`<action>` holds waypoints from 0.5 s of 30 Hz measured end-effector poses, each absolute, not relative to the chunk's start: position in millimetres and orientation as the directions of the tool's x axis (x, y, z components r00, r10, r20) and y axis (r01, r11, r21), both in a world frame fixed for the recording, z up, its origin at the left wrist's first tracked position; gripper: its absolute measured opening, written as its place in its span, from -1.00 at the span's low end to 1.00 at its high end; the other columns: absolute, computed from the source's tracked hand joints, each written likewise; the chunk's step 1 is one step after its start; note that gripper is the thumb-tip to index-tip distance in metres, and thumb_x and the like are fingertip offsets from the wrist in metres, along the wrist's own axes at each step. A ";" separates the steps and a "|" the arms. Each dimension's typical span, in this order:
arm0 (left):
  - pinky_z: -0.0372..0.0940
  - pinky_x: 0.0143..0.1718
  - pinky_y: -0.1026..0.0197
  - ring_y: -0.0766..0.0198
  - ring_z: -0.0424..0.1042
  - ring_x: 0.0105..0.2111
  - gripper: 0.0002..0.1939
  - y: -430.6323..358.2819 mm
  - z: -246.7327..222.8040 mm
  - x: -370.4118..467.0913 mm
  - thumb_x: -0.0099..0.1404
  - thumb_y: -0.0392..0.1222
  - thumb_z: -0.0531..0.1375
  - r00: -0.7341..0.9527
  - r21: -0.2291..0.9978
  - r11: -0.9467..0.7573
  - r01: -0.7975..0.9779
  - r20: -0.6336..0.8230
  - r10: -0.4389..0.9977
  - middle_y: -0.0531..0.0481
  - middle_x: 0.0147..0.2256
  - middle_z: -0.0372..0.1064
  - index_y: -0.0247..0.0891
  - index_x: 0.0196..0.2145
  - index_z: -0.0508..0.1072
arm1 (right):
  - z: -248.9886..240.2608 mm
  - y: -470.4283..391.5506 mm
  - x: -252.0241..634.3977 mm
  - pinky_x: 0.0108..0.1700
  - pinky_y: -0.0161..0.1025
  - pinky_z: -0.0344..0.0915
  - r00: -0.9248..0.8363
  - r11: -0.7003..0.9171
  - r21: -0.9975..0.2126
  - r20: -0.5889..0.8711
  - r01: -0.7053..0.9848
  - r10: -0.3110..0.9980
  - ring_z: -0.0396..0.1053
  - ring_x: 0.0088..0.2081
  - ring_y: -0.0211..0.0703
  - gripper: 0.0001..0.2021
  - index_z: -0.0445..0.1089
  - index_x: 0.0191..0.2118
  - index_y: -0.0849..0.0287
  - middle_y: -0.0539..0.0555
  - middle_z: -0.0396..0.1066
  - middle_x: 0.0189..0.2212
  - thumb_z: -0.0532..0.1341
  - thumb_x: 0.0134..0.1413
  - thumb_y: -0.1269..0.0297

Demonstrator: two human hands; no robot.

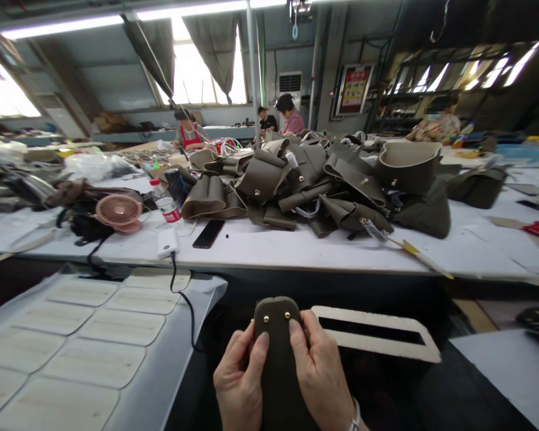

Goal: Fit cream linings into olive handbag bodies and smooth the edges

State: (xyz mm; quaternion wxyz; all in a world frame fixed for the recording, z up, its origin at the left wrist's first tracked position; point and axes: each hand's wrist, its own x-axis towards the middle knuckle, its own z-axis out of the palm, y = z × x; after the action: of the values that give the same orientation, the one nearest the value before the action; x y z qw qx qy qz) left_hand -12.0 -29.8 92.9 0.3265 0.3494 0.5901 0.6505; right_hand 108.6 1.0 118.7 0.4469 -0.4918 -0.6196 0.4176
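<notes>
Both of my hands hold a dark olive leather piece with a rounded top end and two gold studs near that end. My left hand pinches its left edge, thumb lying on the front face. On the opposite edge, my right hand grips in the same way, its thumb just below the right stud. The fingers behind the piece are hidden. To the right of my right hand lies a pale flat frame with a long slot, on a dark surface.
A white table ahead carries a heap of olive leather bag parts, a phone, a bottle and a pink fan. Several pale rounded panels lie at left. A black cable hangs nearby. People sit farther back.
</notes>
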 end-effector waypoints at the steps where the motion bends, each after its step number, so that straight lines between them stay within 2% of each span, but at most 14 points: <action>1: 0.34 -0.43 0.43 0.33 0.40 -0.41 -0.66 -30.8 91.3 -10.5 0.14 0.04 0.36 -0.538 0.996 -0.086 -0.031 0.056 0.841 0.02 -0.36 0.40 -0.21 -0.20 0.64 | 116.3 -0.3 108.4 -0.49 -0.36 0.14 -0.108 0.172 -0.956 0.150 0.239 0.983 0.21 -0.53 -0.27 -0.67 0.21 -0.37 0.12 -0.07 0.24 -0.55 -0.03 0.37 0.04; 7: 0.34 -0.44 0.39 0.30 0.40 -0.41 -0.61 -31.9 87.8 -11.0 0.11 0.05 0.37 -0.531 0.996 -0.054 -0.075 0.006 0.847 0.00 -0.35 0.41 -0.23 -0.17 0.64 | 114.3 3.0 111.0 -0.50 -0.38 0.11 -0.119 0.111 -0.983 0.094 0.145 0.988 0.16 -0.53 -0.30 -0.65 0.19 -0.40 0.12 -0.10 0.17 -0.56 -0.01 0.36 0.01; 15: 0.24 -0.48 0.41 0.38 0.30 -0.48 -0.71 -29.1 109.4 -3.1 0.16 0.02 0.35 -0.572 0.994 -0.112 0.013 0.099 0.814 0.07 -0.48 0.29 -0.23 -0.26 0.65 | 124.3 14.7 117.6 -0.54 -0.38 0.13 -0.145 0.081 -0.991 0.066 0.104 0.987 0.14 -0.55 -0.29 -0.59 0.19 -0.44 0.11 -0.09 0.16 -0.57 0.02 0.34 -0.06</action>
State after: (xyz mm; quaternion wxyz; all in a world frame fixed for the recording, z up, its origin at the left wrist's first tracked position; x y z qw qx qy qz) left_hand -3.1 -29.1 109.4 0.3039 0.3485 0.5931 0.6592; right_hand 117.6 14.7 124.3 0.4534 -0.4712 -0.5789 0.4871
